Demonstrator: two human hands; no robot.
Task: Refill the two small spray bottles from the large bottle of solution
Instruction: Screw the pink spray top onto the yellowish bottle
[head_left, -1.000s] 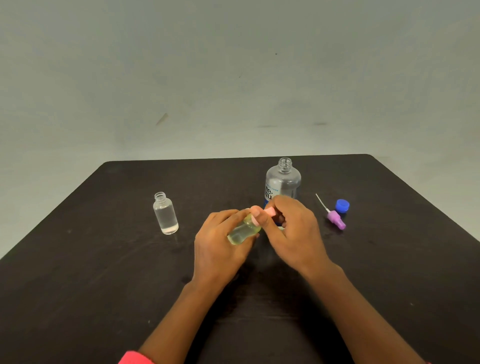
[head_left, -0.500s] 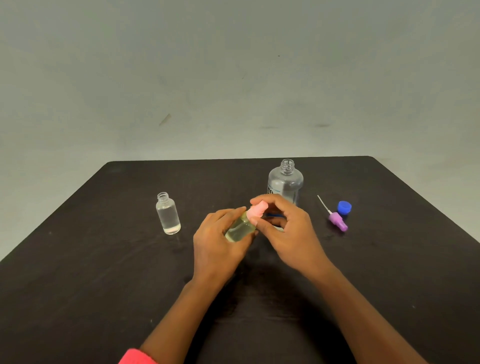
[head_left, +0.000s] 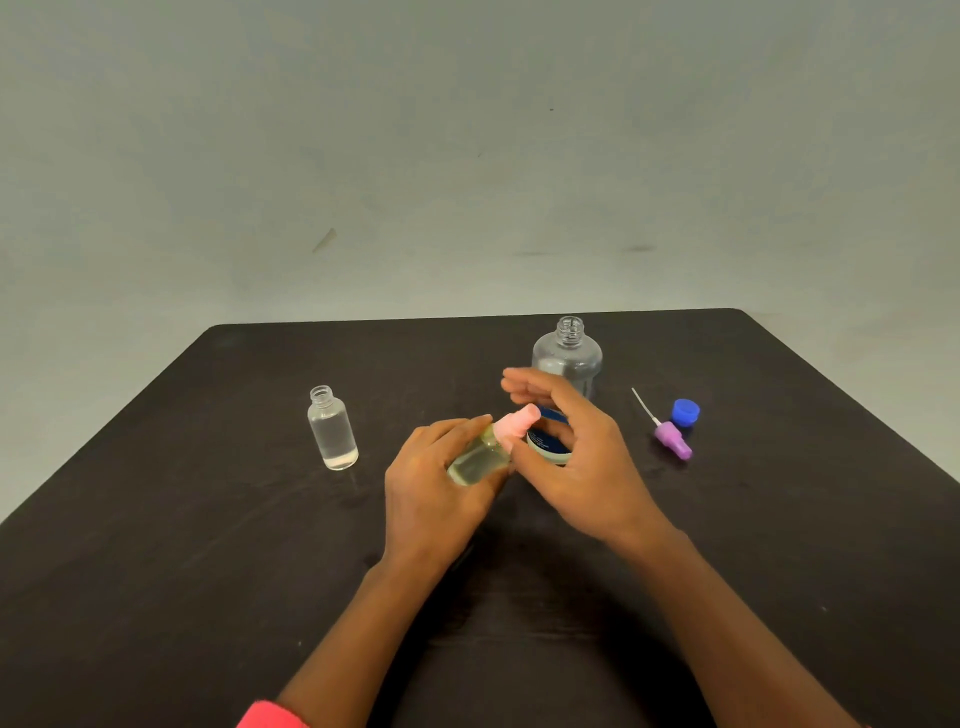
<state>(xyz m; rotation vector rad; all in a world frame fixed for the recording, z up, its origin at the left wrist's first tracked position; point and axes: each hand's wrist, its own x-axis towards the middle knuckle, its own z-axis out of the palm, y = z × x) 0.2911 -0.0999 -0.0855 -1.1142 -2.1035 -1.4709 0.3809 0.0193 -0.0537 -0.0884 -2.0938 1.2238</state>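
A dark table (head_left: 156, 519) fills the lower frame. Right of centre stands the uncapped large bottle (head_left: 567, 353). In front of it, the left hand (head_left: 436, 488) wraps its fingers around a tilted pale yellow spray bottle (head_left: 475, 460) with a pink spray top (head_left: 515, 422). The right hand (head_left: 571, 462) curves loosely beside that top, fingers spread. A clear small bottle (head_left: 332, 428) stands open at centre left. A purple sprayer (head_left: 672, 440) and a blue cap (head_left: 684, 412) lie at right.
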